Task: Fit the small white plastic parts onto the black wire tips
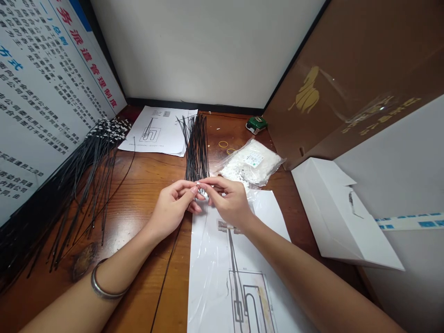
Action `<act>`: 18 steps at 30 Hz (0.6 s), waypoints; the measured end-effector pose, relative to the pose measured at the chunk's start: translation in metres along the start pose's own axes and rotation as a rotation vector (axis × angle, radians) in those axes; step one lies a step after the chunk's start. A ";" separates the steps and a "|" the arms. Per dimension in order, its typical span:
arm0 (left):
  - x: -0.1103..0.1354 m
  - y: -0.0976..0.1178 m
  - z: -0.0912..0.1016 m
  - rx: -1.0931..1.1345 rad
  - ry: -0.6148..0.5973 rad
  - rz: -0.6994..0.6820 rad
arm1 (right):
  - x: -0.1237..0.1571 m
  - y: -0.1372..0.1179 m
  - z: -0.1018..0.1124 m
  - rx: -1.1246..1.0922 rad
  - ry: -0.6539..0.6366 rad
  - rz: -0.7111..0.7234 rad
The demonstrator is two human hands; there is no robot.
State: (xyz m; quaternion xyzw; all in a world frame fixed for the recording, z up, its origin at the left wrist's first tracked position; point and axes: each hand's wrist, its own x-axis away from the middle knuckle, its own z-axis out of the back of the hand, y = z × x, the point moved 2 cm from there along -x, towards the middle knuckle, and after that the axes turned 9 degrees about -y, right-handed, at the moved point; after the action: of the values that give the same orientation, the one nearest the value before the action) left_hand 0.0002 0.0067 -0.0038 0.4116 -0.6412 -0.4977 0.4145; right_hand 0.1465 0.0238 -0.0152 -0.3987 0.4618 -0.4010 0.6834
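Observation:
My left hand (173, 206) and my right hand (229, 200) meet fingertip to fingertip in the middle of the table. Between them is a small white piece (198, 183), which looks like a connector, pinched by my right hand. A thin black wire (169, 268) runs from my left fingers down toward the near edge; its tip is hidden by the fingers. Just beyond my hands lies a bundle of black wires (197, 148). Beside my right hand, a clear bag of small white pieces (255, 159) lies with some spilling at its mouth.
At left, many black wires with white ends (107, 129) lie heaped against a printed board (52, 92). A drawing sheet (211, 277) lies under my hands, and printed papers (163, 132) farther back. A green tape measure (257, 124), rubber bands (223, 144) and a white box (333, 217) are around.

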 end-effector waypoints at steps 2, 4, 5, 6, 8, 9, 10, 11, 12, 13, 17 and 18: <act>0.000 0.000 0.000 -0.006 0.008 0.000 | 0.000 0.000 0.000 -0.030 -0.011 -0.006; 0.000 0.000 0.000 -0.008 0.013 0.002 | 0.000 0.000 0.000 -0.054 -0.020 -0.012; 0.000 0.000 0.000 -0.008 0.014 0.001 | 0.000 0.000 0.000 -0.064 -0.024 -0.016; 0.000 0.000 0.000 -0.008 0.014 -0.001 | 0.000 0.001 0.000 -0.073 -0.027 -0.021; 0.000 0.000 0.000 -0.010 0.012 -0.007 | -0.001 0.002 0.000 -0.089 -0.033 -0.037; -0.001 -0.001 0.000 -0.011 0.010 -0.011 | -0.001 0.002 0.000 -0.094 -0.034 -0.045; -0.001 -0.001 0.000 -0.013 0.008 -0.015 | -0.001 0.003 0.000 -0.099 -0.035 -0.051; -0.001 -0.001 0.000 -0.015 0.004 -0.017 | -0.001 0.003 0.000 -0.103 -0.034 -0.056; 0.000 -0.001 0.000 -0.016 0.001 -0.019 | -0.001 0.003 0.000 -0.107 -0.032 -0.057; 0.000 -0.001 0.000 -0.018 -0.001 -0.019 | -0.001 0.003 0.000 -0.112 -0.032 -0.056; 0.001 0.000 0.000 -0.019 0.009 -0.014 | -0.001 0.002 0.001 -0.103 -0.041 -0.053; 0.001 0.000 0.000 -0.016 0.012 -0.014 | -0.001 0.002 0.001 -0.094 -0.043 -0.051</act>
State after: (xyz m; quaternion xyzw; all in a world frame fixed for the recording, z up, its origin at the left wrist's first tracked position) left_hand 0.0001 0.0054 -0.0034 0.4156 -0.6318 -0.5033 0.4182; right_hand 0.1474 0.0250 -0.0163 -0.4505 0.4551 -0.3874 0.6633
